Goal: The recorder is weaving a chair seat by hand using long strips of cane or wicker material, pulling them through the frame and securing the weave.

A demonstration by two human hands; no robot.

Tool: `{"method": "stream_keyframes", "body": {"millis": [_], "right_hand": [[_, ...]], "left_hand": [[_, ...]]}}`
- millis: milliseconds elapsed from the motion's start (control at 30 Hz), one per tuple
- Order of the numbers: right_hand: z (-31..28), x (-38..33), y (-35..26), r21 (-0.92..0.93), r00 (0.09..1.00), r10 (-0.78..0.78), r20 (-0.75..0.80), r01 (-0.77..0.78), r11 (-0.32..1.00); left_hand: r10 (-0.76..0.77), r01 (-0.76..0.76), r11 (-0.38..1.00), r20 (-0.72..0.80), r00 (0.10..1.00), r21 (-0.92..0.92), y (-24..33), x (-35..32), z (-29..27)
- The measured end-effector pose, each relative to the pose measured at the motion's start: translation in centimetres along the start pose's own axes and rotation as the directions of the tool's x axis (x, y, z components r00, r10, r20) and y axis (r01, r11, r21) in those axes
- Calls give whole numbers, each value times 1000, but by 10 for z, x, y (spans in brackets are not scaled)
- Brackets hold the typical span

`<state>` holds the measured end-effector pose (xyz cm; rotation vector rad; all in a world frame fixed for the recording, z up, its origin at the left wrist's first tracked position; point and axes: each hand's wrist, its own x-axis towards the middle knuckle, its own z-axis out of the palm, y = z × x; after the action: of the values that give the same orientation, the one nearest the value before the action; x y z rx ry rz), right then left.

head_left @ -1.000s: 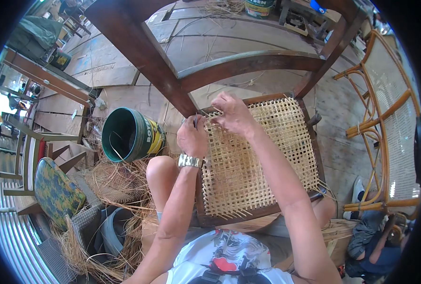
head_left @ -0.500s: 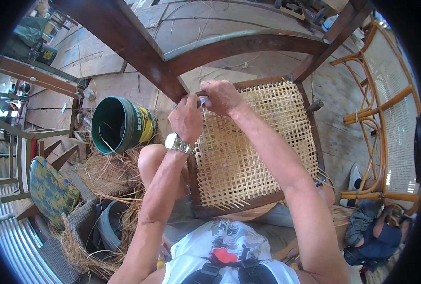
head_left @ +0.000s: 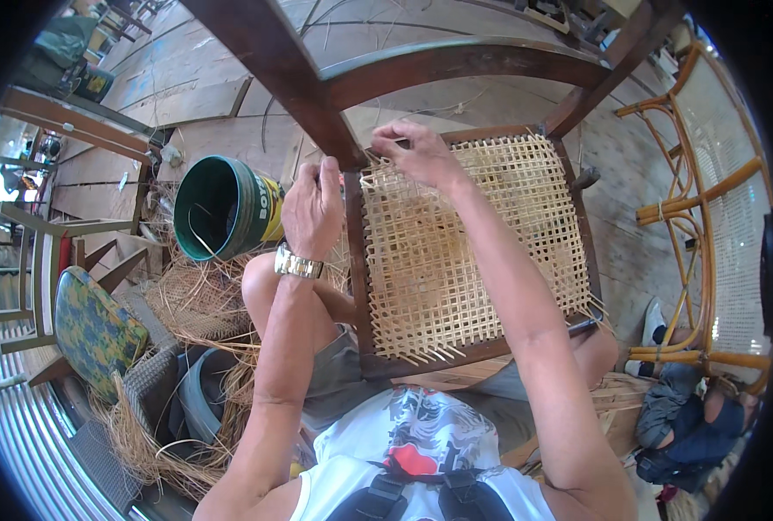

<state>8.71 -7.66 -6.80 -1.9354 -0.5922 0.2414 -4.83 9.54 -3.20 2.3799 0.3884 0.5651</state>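
Cane webbing (head_left: 469,252) fills nearly the whole seat opening of the dark wooden chair frame (head_left: 356,260), which lies tipped across the person's lap with its back rails reaching to the far side. The open lattice looks complete across the middle and right; loose strand ends stick out along the near rail, so I judge the weaving mostly done, with trimming and edge work at the far left corner left. The right hand (head_left: 417,152) sits at that far left corner, fingertips pinched together on what seems a thin cane strand at the rail. The left hand (head_left: 313,208), with a metal watch at the wrist, is just left of the frame's side rail, fingers curled; whether it grips a strand I cannot tell. A green bucket (head_left: 221,208) lies on its side to the left, with heaps of loose cane (head_left: 200,300) near it.
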Motion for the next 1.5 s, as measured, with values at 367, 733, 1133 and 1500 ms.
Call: {"method": "stream_keyframes", "body": {"millis": [367, 733, 1133, 1500], "right_hand": [[34, -6, 20, -188, 952, -250, -175, 217, 958], [19, -4, -16, -43, 937, 346, -38, -348, 937], [16, 5, -12, -348, 934, 356, -25, -343, 873], [9, 46, -10, -633, 866, 474, 161, -278, 723]], "left_hand": [[-112, 126, 992, 282, 953, -33, -24, -13, 5], [-47, -37, 958, 282, 958, 283, -6, -4, 12], [-5, -137, 931, 388, 922, 337, -7, 20, 3], [55, -262, 882, 468, 882, 391, 11, 37, 5]]}}
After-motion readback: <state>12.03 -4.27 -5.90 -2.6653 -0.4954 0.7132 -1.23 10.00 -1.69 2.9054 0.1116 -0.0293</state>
